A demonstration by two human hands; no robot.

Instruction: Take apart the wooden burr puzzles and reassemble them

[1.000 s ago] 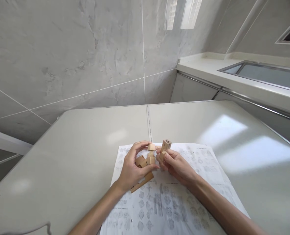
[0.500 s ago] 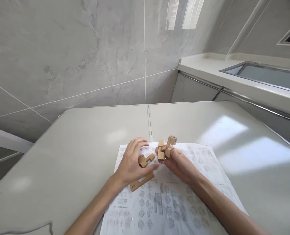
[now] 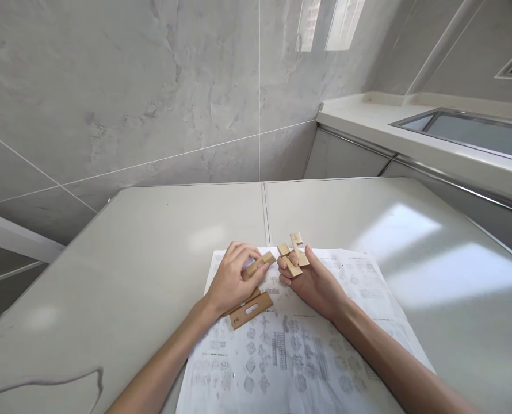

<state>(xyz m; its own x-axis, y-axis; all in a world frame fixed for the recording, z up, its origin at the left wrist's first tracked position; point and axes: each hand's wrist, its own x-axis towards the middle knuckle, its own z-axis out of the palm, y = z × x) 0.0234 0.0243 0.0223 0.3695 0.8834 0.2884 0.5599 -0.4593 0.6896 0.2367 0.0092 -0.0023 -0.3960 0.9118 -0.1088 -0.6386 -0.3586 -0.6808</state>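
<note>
My left hand (image 3: 235,277) is closed on a notched wooden puzzle piece (image 3: 264,263), thumb below and fingers above. My right hand (image 3: 318,284), palm turned up, holds two notched wooden puzzle pieces (image 3: 299,256) between its fingers; the farther one bears a number that looks like 3. Under my left wrist lies a flat slotted wooden piece (image 3: 251,310) marked 2, with another wooden piece partly hidden behind it. All of this is above or on a printed instruction sheet (image 3: 299,356) covered with small puzzle diagrams.
The sheet lies on a pale glossy table (image 3: 161,247) with a seam across its middle. A grey tiled wall (image 3: 152,86) stands behind. A white counter (image 3: 368,118) runs along the right. A thin cord (image 3: 57,380) is at the lower left.
My left hand has closed on its piece and lifted it, uncovering more of the slotted piece below. The two pieces in my right hand have turned and now show their broader faces.
</note>
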